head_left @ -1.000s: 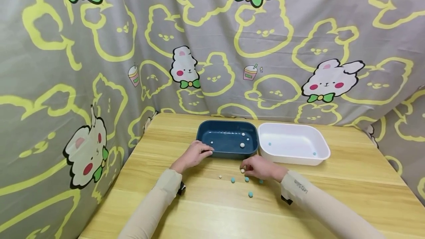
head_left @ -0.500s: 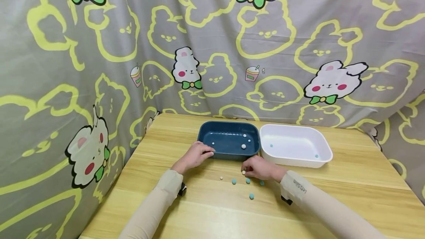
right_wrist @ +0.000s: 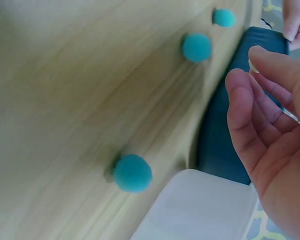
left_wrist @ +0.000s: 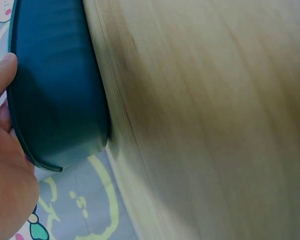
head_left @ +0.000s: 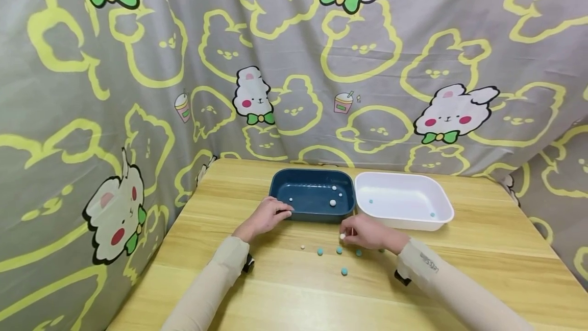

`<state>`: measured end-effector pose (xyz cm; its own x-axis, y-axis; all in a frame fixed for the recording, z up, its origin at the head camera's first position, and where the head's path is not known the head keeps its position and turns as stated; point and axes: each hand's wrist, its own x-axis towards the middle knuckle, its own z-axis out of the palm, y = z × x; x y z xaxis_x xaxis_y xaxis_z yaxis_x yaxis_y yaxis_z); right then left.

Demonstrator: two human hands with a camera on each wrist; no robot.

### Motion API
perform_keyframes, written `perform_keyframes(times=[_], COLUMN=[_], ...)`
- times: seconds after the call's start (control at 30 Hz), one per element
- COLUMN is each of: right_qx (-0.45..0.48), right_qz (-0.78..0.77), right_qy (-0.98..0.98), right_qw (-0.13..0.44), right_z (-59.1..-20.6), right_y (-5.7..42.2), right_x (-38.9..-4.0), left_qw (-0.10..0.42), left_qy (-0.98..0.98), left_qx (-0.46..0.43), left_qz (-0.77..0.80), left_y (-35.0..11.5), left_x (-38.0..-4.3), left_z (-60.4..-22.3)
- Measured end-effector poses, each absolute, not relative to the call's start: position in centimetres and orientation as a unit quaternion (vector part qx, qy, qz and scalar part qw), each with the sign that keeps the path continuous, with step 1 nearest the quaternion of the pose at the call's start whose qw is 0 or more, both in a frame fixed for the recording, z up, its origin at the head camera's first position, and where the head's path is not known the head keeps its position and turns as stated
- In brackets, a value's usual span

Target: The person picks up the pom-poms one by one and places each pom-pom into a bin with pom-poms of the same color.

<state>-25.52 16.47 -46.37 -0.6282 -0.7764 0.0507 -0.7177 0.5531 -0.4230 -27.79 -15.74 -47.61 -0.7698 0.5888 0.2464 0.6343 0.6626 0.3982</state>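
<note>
My left hand [head_left: 268, 214] holds the near left rim of a dark blue plastic basin [head_left: 317, 216]. In the left wrist view the thumb [left_wrist: 7, 67] lies over that rim, with fingers behind it. Thumb and fingertips of my right hand [head_left: 367, 231] pinch a small white ball [head_left: 342, 236], just in front of the basin. Most of this ball is hidden by the fingers in the right wrist view. Near that hand, several teal balls [head_left: 339, 250] lie on the table, and a tiny white ball [head_left: 302, 246] lies left of them. Inside the basin are several white balls [head_left: 333, 203].
A white basin [head_left: 390, 220] stands against the blue one's right side, with two teal balls [head_left: 371, 201] in it. Both rest on a wooden table [head_left: 285, 290]. Behind and to the left hangs a patterned grey curtain [head_left: 294, 40].
My right hand has shifted slightly right with the white ball between its fingertips. Another teal ball now shows below its wrist. The left hand stays on the blue basin's rim.
</note>
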Motion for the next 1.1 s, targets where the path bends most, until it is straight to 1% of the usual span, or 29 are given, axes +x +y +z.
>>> perform_keyframes(times=[0.57, 1.1], right_qx=[-0.388, -0.339], right_qz=[-0.274, -0.293], right_qy=[0.878, 0.894], right_qw=[0.060, 0.026], right_z=[-44.4, -43.6], right_y=[18.5, 20.1], right_x=[-24.0, -25.1], left_qw=[0.037, 0.035], left_qy=[-0.913, -0.911], left_qx=[-0.324, -0.329], left_qz=[-0.244, -0.246], left_y=[-15.9, -15.8], left_x=[-27.6, -27.7], left_z=[-47.4, -47.4])
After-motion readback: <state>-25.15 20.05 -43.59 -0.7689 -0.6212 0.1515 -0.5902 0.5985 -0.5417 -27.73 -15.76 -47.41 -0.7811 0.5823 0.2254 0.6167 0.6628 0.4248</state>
